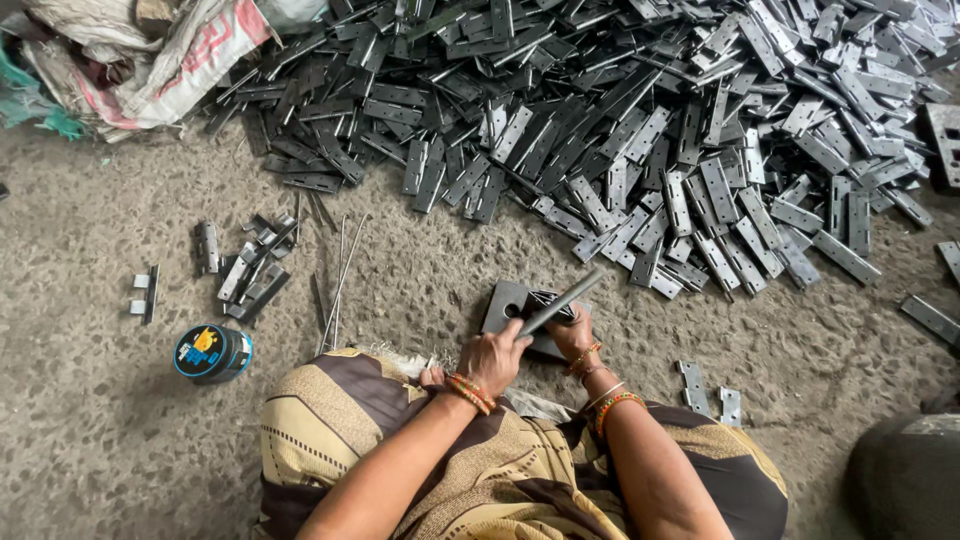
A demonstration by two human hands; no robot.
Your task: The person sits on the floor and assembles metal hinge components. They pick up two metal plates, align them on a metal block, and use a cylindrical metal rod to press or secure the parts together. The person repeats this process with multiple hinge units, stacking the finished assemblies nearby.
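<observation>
I see a flat grey metal block with a round hole (503,306) lying on the rough, speckled concrete floor (90,440), just ahead of my knees. A dark hinge piece (549,303) rests on it. My left hand (493,362) is curled tight around the lower end of a long grey metal bar (560,303), which slants up and to the right across the block. My right hand (575,335) lies on the block's near edge with its fingers bent down onto the hinge piece; how firmly they pinch it I cannot tell. Both wrists carry orange and red bangles, and a brown and cream striped cloth (500,470) covers my lap.

Two small grey hinge leaves (710,392) lie on the floor to the right of my lap. To the left, a short round tin with a blue and black lid (212,353) stands near a small cluster of dark hinges (250,268) and a few thin metal rods (340,285). A large heap of grey steel hinges (650,130) spreads across the far side of the floor. Crumpled woven sacks (130,55) are bunched in the far left corner.
</observation>
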